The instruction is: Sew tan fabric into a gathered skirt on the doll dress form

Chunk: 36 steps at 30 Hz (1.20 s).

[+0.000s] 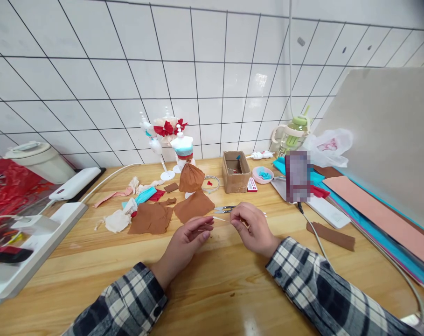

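A thin white strip (221, 219) spans the gap between my hands above the wooden table; I cannot make out what it is made of. My right hand (252, 227) pinches its right end with curled fingers. My left hand (188, 240) has its fingers stretched out and thumb apart, the fingertips at the strip's left end. Just behind the hands lie small thread snips (224, 210). Beyond my left hand are a flat brown cloth piece (194, 206) and a gathered brown cloth skirt (191, 177) on a small dress form (182, 145).
Cloth scraps (150, 218) lie left, near a power strip (40, 254). A cardboard box (235, 175), pink bowl (256, 175) and wire coil (212, 189) stand behind. At right are a blurred-out device (298, 176), its cable (316, 238) and long coloured sheets (383, 210).
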Each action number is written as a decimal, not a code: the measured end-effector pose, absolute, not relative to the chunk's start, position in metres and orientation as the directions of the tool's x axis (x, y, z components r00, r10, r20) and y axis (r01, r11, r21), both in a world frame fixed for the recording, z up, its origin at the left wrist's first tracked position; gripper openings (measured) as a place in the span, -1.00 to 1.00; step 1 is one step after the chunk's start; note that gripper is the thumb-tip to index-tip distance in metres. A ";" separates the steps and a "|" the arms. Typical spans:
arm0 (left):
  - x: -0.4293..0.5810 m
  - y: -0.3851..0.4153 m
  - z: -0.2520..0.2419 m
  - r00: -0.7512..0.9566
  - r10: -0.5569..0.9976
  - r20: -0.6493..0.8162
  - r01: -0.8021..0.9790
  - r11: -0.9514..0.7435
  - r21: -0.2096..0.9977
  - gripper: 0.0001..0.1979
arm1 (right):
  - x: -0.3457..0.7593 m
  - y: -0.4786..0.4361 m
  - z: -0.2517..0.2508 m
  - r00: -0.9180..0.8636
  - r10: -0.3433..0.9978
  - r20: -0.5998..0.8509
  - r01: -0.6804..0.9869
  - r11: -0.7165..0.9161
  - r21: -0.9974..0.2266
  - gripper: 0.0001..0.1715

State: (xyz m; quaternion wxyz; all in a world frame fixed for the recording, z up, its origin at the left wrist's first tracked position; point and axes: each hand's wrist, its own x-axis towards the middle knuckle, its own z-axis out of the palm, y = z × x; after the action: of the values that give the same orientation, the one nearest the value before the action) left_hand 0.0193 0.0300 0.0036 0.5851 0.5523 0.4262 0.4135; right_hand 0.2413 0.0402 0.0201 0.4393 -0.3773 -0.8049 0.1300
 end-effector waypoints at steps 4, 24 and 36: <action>0.017 0.036 0.001 0.154 0.987 -0.043 0.030 0.039 0.999 -0.57 | 0.243 0.045 0.016 -0.089 0.892 0.443 0.348 0.445 -0.825 -0.75; 0.017 0.025 0.005 0.362 0.930 0.069 0.406 -0.224 0.886 -0.55 | 0.239 0.051 0.007 -0.157 0.983 0.099 0.000 0.100 -0.995 -0.64; 0.018 0.020 0.007 0.397 0.914 0.082 0.419 -0.260 0.870 -0.60 | 0.237 0.048 0.010 -0.200 0.973 0.116 0.048 0.128 -0.991 -0.65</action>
State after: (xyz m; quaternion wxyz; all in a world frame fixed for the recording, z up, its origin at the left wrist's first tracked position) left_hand 0.0183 0.0199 0.0070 0.4034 0.7321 0.4551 0.3069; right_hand 0.2367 0.0483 0.0096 0.4625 -0.4315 -0.5918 0.4996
